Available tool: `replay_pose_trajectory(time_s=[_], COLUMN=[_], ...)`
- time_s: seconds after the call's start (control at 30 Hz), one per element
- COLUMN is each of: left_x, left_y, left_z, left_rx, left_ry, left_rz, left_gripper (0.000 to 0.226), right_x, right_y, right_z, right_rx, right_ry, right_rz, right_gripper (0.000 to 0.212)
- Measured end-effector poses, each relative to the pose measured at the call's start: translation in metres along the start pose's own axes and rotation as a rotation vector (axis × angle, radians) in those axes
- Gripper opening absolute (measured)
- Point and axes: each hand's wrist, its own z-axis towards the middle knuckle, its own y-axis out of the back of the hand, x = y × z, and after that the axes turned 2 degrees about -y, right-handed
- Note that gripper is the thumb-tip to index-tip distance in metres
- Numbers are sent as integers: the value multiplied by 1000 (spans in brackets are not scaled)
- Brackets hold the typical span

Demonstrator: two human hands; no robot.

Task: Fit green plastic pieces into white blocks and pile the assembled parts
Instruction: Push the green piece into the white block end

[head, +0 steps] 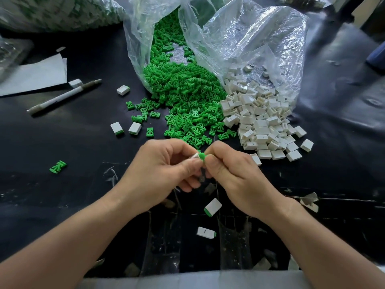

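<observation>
I'm pinching a white block (194, 157) in my left grip (164, 165) — my right grip (227, 170) is pinching a bright green piece (201, 156) against it.

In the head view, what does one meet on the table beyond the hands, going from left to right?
A pen → two assembled blocks → pile of green pieces → pile of white blocks.

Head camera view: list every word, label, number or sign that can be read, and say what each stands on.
No readable text anywhere.
Pen: any print is too small to read.
Paper sheet: no marks visible.
Plastic bags: no print visible.
White blocks: only a slot mark, no characters.
</observation>
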Motion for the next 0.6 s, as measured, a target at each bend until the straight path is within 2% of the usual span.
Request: replay_pose_trajectory(time_s=[0.23,0.37,0.5,0.6], left_x=[0,1,1,2], left_y=[1,1,1,2], left_z=[0,0,0,1], left_rx=[11,25,36,46], left_ry=[23,30,30,32], left_rz=[-19,-5,3,-21], left_gripper=[13,4,5,10], right_x=[-3,-5,-2,-2], right_y=[-1,0,1,0], right_z=[0,0,1,0], right_rx=[-11,-15,-23,-16], right_ry=[-59,-66,-102,-79], right_rz=[69,126,155,95], right_gripper=[21,32,27,33])
